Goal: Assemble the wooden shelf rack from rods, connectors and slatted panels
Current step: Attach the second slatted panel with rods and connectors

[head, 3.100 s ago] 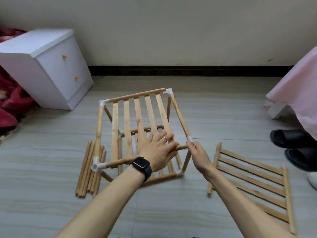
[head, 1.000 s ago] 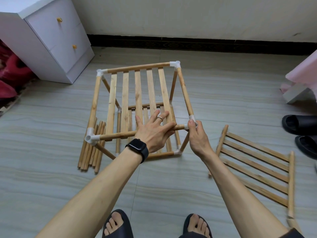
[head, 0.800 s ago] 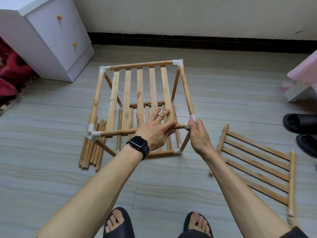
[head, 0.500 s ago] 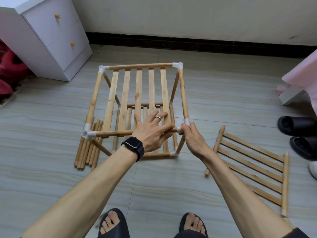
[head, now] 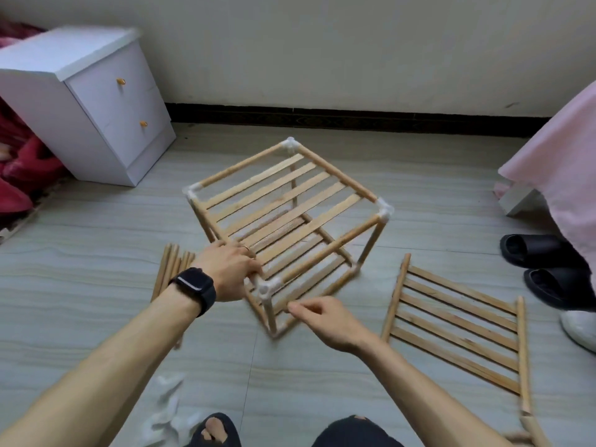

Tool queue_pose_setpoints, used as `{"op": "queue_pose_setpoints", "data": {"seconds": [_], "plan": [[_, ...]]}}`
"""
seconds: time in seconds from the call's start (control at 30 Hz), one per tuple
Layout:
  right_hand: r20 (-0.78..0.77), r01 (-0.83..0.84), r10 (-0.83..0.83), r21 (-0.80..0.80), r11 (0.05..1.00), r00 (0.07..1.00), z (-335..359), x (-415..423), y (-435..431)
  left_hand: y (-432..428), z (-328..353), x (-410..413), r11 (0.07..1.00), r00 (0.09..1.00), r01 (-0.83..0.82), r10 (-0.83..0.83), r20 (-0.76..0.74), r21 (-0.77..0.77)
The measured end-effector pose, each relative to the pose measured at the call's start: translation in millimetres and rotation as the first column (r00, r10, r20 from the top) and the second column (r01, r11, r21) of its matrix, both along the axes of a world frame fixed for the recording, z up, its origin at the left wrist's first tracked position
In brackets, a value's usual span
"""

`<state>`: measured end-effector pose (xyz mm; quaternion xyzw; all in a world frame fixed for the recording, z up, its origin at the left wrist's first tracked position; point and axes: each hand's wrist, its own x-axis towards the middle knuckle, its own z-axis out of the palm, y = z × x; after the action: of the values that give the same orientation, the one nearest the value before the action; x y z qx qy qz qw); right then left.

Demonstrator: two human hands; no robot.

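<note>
Entry: the rack (head: 280,201) stands on the grey wood-grain floor (head: 96,253), one corner turned toward us and slightly blurred. It is a cube of round pale-wood rods joined by white plastic connectors (head: 268,287). Flat slats form its top tier, and we see a second slatted tier beneath.

We note the left hand (head: 229,272) on the near top rod, just behind the nearest connector, its fingers curled over the rod. The right hand (head: 325,321) sits lower, in front of the near upright. Its fingers are loosely curled with the thumb against the index; we cannot tell whether it holds or touches a rod.

- A black watch (head: 193,287) is on the left wrist.
- A spare slatted panel (head: 458,330) lies flat to the right.
- We see loose rods (head: 171,269) bundled behind the left wrist.
- A white nightstand (head: 96,101) stands far left.
- Black slippers (head: 541,253) and pink cloth (head: 564,175) are far right.
</note>
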<state>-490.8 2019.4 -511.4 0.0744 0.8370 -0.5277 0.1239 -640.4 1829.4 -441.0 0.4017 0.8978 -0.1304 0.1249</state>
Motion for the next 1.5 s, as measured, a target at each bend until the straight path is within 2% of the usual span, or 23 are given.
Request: {"op": "queue_pose_setpoints", "data": {"seconds": [0.07,0.13,0.23,0.3,0.43,0.6,0.7,0.83,0.97,1.5], "plan": [[-0.071,0.087,-0.088,-0.023,0.996,0.994,5.0,6.4,14.1,-10.9,5.4,6.4,0.989,0.99,-0.144,0.144,0.007,-0.016],[-0.158,0.321,-0.319,-0.014,0.947,0.934,11.2,12.0,39.3,-10.7,6.1,16.1,0.972,0.975,-0.221,0.221,0.013,0.077],[-0.288,0.647,-0.609,0.047,0.761,0.738,20.5,17.1,82.6,7.8,-4.4,34.0,0.953,0.98,-0.196,0.187,0.062,0.231],[-0.231,0.711,-0.685,0.045,0.702,0.691,21.4,16.1,104.2,23.9,-15.4,43.0,0.946,0.983,-0.181,0.165,0.08,0.268],[0.091,0.61,-0.603,-0.147,0.779,0.793,23.6,4.3,113.2,48.2,-25.9,44.8,0.955,0.989,-0.148,0.139,0.053,0.255],[0.176,0.619,-0.598,-0.336,0.71,0.782,16.0,-11.7,81.4,76.7,-30.1,56.1,0.949,0.995,0.027,-0.056,0.083,0.315],[0.232,0.575,-0.533,-0.458,0.678,0.814,4.6,-14.1,65.3,90.4,-38.8,66.0,0.949,0.995,0.049,-0.072,0.065,0.312],[0.206,0.484,-0.449,-0.541,0.688,0.869,-2.8,-12.7,56.3,85.4,-53.6,68.6,0.951,0.994,0.066,-0.038,-0.1,0.301],[0.183,0.492,-0.484,-0.575,0.653,0.856,-5.2,-13.1,46.4,79.5,-60.9,67.8,0.929,0.969,0.156,-0.078,-0.235,0.336],[0.065,0.477,-0.523,-0.516,0.712,0.85,-18.8,-16.8,53.1,80.9,-66.4,67.1,0.929,0.977,0.085,-0.007,-0.214,0.36]]}}
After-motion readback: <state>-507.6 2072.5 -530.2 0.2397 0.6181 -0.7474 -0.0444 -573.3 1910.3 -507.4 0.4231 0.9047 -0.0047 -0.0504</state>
